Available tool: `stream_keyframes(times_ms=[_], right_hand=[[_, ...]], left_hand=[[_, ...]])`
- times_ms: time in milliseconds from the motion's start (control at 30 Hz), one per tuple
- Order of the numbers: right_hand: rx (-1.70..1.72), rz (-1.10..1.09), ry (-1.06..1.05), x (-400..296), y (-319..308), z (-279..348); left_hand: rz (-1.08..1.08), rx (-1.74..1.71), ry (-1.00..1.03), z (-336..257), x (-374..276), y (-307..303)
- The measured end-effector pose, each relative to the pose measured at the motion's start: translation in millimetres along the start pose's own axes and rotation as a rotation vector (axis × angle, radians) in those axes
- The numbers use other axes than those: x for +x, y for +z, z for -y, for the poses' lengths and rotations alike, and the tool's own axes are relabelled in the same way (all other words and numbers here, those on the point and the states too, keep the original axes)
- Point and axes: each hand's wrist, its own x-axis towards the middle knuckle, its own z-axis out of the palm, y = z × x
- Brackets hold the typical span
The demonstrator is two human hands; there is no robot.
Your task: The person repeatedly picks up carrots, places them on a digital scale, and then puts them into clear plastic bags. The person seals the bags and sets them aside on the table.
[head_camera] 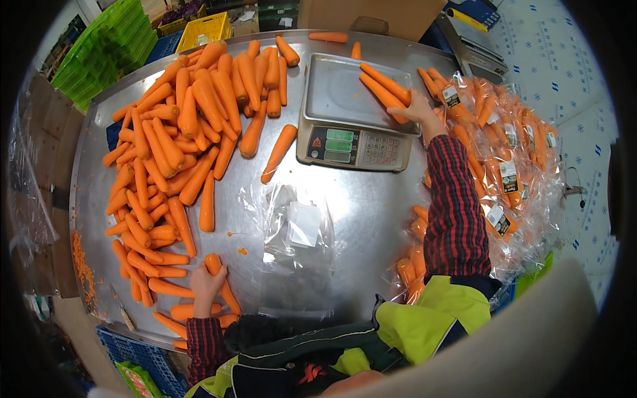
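Note:
My left hand (208, 286) grips a carrot (229, 297) at the lower left, beside a big heap of loose carrots (169, 149). At the upper right, my right hand (419, 110) is on two carrots (385, 89) lying aslant over the metal pan (333, 89) of a digital weighing scale (354, 147); whether they rest fully on the pan cannot be told. Clear plastic bags (298, 278) lie flat in the middle of the steel table (358, 214), with a white label or slip (304, 224) on them. One loose carrot (278, 153) lies left of the scale.
Bagged carrots (497, 149) are piled along the right side, and more bags (412, 263) lie near my right sleeve. A knife (123, 311) and orange scraps (82, 263) lie at the lower left. Green crates (107, 47), a yellow crate (205, 31) and a cardboard box (368, 15) stand beyond the table.

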Motion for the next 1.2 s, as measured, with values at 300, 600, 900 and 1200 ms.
stream_keyframes(times_ms=[300,600,900,1200], right_hand=[[-0.217,-0.282,-0.117,19.5,10.5,9.9],[0.328,-0.74,-0.046,42.9,-50.9,-9.8],[0.186,-0.392,-0.068,29.1,-31.0,-6.8],[0.06,-0.22,-0.024,23.7,-3.9,30.3]], left_hand=[[-0.041,0.07,-0.054,2.6,-2.6,6.2],[-0.189,0.287,-0.021,-10.1,-5.3,15.3],[-0.183,0.261,-0.016,-6.4,-10.4,4.0],[-0.157,0.214,-0.075,-7.1,-21.7,-9.4]])
